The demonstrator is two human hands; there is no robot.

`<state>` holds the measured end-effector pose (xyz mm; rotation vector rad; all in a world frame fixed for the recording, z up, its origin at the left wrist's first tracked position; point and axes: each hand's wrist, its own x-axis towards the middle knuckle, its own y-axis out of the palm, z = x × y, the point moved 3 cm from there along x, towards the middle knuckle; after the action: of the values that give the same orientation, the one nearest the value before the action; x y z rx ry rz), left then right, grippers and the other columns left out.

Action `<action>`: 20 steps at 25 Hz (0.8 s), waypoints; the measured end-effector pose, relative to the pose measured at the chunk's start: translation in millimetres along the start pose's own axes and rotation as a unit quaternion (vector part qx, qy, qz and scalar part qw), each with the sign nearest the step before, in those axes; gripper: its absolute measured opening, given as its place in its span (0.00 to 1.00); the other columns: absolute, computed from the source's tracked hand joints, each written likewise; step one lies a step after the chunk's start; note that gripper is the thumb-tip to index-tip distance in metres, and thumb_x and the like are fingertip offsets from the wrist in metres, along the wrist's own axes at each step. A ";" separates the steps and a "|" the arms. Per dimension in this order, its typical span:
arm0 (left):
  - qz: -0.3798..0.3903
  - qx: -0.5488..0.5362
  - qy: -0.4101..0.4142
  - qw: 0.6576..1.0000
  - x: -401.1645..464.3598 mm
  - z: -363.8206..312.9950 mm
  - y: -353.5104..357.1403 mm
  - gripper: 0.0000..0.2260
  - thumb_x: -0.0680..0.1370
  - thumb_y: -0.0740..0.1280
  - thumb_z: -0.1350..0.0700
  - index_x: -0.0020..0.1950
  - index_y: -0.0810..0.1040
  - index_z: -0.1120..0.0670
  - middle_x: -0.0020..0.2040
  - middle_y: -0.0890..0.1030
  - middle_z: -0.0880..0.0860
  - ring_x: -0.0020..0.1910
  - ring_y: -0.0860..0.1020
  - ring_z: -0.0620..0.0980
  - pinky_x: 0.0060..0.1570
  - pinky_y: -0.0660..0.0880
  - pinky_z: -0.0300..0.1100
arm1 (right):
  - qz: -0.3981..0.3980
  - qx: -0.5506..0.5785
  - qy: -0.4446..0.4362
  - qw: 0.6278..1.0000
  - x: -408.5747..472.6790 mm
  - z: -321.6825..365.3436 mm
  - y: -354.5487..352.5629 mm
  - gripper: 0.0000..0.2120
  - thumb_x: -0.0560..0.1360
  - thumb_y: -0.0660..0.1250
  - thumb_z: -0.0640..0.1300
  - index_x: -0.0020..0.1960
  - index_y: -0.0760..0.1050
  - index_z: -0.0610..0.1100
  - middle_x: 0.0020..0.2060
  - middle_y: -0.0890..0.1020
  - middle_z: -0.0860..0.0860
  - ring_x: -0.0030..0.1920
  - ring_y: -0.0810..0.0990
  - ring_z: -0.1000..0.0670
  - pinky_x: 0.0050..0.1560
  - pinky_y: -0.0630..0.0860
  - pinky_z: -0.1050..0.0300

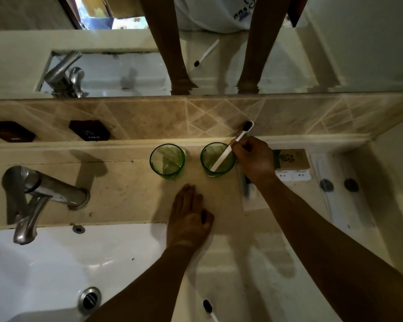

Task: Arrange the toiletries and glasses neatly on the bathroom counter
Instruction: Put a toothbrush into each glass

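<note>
Stood by the counter (130, 196) & watched. The right hand (254, 159) was pinching a white toothbrush (228, 151) partway up its handle, fingers curled round it. The brush ran on a slant: dark bristle head up & away from the fingers, toward the tiled backsplash (149, 119); handle end down & to the left of the fingers, inside the right green glass (218, 159), its tip looking to rest at the glass's near wall. So long axis lay diagonal, head far-right, tail near-left, leaning across the rim, not upright.

The left green glass (167, 160) stood just beside it, further left of those fingers, apart from the other glass, w/ no brush in it.

Left hand (189, 217) lay flat on the counter, fingers straight & relaxed, holding nothing, fingertips short of both glasses, nearer the left one.

A second toothbrush (208, 309) lay at the near counter edge, well below both hands, bristle head pointing away from the person, handle running off the bottom of view. Prob the next thing to go; left hand was nearer to it, & the brushless glass sat just beyond that hand's fingertips.

Right of the right hand: a brown box (291, 159) & some white packets (293, 175), touching or nearly so, can't tell which.
</note>
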<state>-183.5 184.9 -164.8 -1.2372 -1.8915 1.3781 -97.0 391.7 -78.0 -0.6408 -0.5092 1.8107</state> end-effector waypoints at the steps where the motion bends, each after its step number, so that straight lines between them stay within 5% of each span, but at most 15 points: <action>1: 0.001 0.001 0.001 1.000 -0.2 0.0 -0.2 0.27 0.79 0.56 0.42 0.76 0.65 0.53 0.80 0.58 0.54 0.80 0.51 0.53 0.78 0.51 0.48 | 0.002 -0.001 0.000 1.000 0.3 -0.8 0.8 0.11 0.76 0.66 0.56 0.41 0.78 0.51 0.32 0.80 0.57 0.39 0.79 0.54 0.44 0.68 0.59; 9: -0.026 -0.005 0.010 1.000 -0.8 -0.5 -2.5 0.26 0.78 0.61 0.44 0.72 0.70 0.55 0.77 0.64 0.56 0.77 0.58 0.56 0.76 0.58 0.50 | -0.017 0.078 0.047 0.996 -58.5 -26.8 -12.1 0.04 0.78 0.67 0.52 0.46 0.77 0.52 0.38 0.80 0.58 0.41 0.78 0.57 0.46 0.73 0.57; 13: -0.031 0.004 0.014 0.999 2.3 -1.0 -1.9 0.26 0.75 0.59 0.45 0.68 0.75 0.58 0.74 0.69 0.60 0.75 0.64 0.60 0.75 0.61 0.52 | 0.137 -0.067 0.053 0.987 -171.8 -75.6 -10.2 0.06 0.78 0.67 0.48 0.43 0.78 0.47 0.36 0.81 0.54 0.36 0.77 0.58 0.37 0.69 0.65; 16: -0.013 -0.004 0.010 1.000 1.4 0.1 -2.5 0.26 0.75 0.58 0.45 0.68 0.74 0.58 0.74 0.69 0.61 0.75 0.64 0.61 0.74 0.61 0.52 | 0.284 -0.160 0.034 0.945 -263.0 -105.0 -0.3 0.10 0.75 0.67 0.54 0.41 0.78 0.48 0.36 0.81 0.53 0.36 0.78 0.57 0.40 0.75 0.56; 20: 0.006 -0.007 0.010 1.000 0.3 -2.0 -5.3 0.25 0.77 0.60 0.47 0.71 0.71 0.57 0.77 0.65 0.59 0.77 0.59 0.58 0.76 0.56 0.50 | 0.341 -0.255 0.000 0.905 -322.3 -113.0 3.1 0.11 0.75 0.66 0.59 0.47 0.76 0.52 0.44 0.77 0.55 0.42 0.77 0.54 0.44 0.75 0.58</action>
<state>-184.0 185.7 -159.3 -1.2668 -1.8860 1.3548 57.2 88.5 -108.5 -1.3020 -0.8457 2.3427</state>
